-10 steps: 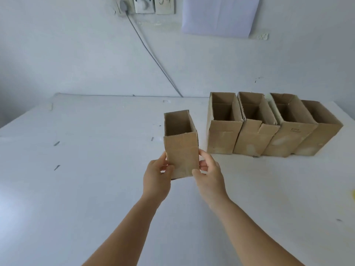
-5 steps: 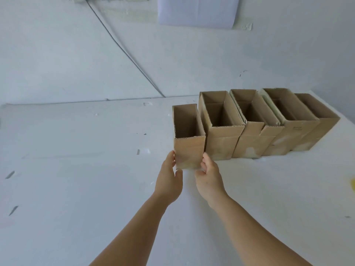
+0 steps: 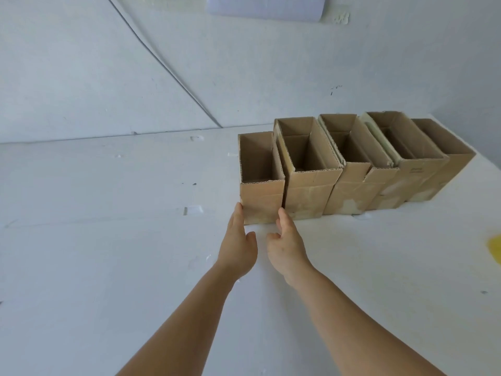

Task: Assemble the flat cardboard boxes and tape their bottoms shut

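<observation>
A: What can't you make out?

B: The bottoms of all five boxes are hidden, since they stand upright on the white table (image 3: 108,267), so any tape there is out of sight. The sheet of paper (image 3: 265,6) on the wall is cut off at the top edge, and a yellow patch (image 3: 494,246) at the right edge is only partly in frame.

A: And the nearest box?

B: The leftmost box (image 3: 261,202) is brown corrugated cardboard, open at the top, standing at the left end of the row of four boxes (image 3: 379,169), its right side touching or just beside the next one. It looks a little smaller than its neighbours, with pale scuffs low on its front.

A: The hands?

B: Both arms reach forward, bare. The left hand (image 3: 238,245) has loosely spread fingers, fingertips at the box's lower left corner. The right hand (image 3: 287,245) is likewise slack, fingertips at the lower right corner. Neither grips anything.
</observation>
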`<act>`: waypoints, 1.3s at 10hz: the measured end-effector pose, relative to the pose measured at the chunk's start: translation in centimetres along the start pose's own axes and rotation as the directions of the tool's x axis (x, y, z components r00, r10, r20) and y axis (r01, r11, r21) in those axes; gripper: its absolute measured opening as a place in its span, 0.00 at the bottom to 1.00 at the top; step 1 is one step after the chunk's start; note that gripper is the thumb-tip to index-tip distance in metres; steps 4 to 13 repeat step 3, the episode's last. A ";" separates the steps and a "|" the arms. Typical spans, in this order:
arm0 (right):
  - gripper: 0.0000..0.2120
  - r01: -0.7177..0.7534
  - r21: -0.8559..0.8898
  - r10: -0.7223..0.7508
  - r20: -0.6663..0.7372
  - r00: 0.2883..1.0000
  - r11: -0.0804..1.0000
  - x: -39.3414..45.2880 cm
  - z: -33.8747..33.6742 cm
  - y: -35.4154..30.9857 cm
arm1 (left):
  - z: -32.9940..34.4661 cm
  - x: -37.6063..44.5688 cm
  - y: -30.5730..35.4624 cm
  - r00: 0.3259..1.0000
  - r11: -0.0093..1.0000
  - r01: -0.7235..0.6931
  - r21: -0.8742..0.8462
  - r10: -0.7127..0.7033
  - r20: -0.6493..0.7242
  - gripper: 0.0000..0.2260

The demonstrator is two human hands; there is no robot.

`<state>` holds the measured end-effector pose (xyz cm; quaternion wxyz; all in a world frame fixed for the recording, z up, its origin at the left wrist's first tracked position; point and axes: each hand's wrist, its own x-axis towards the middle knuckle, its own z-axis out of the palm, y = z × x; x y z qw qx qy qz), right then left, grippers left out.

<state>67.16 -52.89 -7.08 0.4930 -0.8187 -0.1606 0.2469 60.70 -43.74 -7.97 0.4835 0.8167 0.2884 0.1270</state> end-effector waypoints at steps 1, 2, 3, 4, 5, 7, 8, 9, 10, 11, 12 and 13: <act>0.31 0.003 -0.037 -0.001 0.052 0.999 0.999 -0.2 -0.3 0.1 | -0.1 -0.1 0.1 1.000 0.996 -0.002 0.087 0.000 0.027 0.31; 0.30 0.007 -0.083 0.003 0.123 0.992 0.997 -0.5 -1.0 0.1 | -0.1 -0.2 0.4 0.997 0.977 0.020 0.212 -0.037 0.072 0.33; 0.29 0.057 -0.171 -0.029 0.163 0.986 0.984 -2.0 -2.1 0.3 | -0.7 -1.6 0.4 0.994 0.942 0.029 0.333 -0.061 0.085 0.31; 0.29 0.057 -0.171 -0.029 0.163 0.986 0.984 -2.0 -2.1 0.3 | -0.7 -1.6 0.4 0.994 0.942 0.029 0.333 -0.061 0.085 0.31; 0.29 0.057 -0.171 -0.029 0.163 0.986 0.984 -2.0 -2.1 0.3 | -0.7 -1.6 0.4 0.994 0.942 0.029 0.333 -0.061 0.085 0.31; 0.29 0.057 -0.171 -0.029 0.163 0.986 0.984 -2.0 -2.1 0.3 | -0.7 -1.6 0.4 0.994 0.942 0.029 0.333 -0.061 0.085 0.31; 0.29 0.057 -0.171 -0.029 0.163 0.986 0.984 -2.0 -2.1 0.3 | -0.7 -1.6 0.4 0.994 0.942 0.029 0.333 -0.061 0.085 0.31; 0.29 0.057 -0.171 -0.029 0.163 0.986 0.984 -2.0 -2.1 0.3 | -0.7 -1.6 0.4 0.994 0.942 0.029 0.333 -0.061 0.085 0.31; 0.29 0.057 -0.171 -0.029 0.163 0.986 0.984 -2.0 -2.1 0.3 | -0.7 -1.6 0.4 0.994 0.942 0.029 0.333 -0.061 0.085 0.31; 0.29 0.057 -0.171 -0.029 0.163 0.986 0.984 -2.0 -2.1 0.3 | -0.7 -1.6 0.4 0.994 0.942 0.029 0.333 -0.061 0.085 0.31; 0.29 0.057 -0.171 -0.029 0.163 0.986 0.984 -2.0 -2.1 0.3 | -0.7 -1.6 0.4 0.994 0.942 0.029 0.333 -0.061 0.085 0.31; 0.29 0.057 -0.171 -0.029 0.163 0.986 0.984 -2.0 -2.1 0.3 | -0.7 -1.6 0.4 0.994 0.942 0.029 0.333 -0.061 0.085 0.31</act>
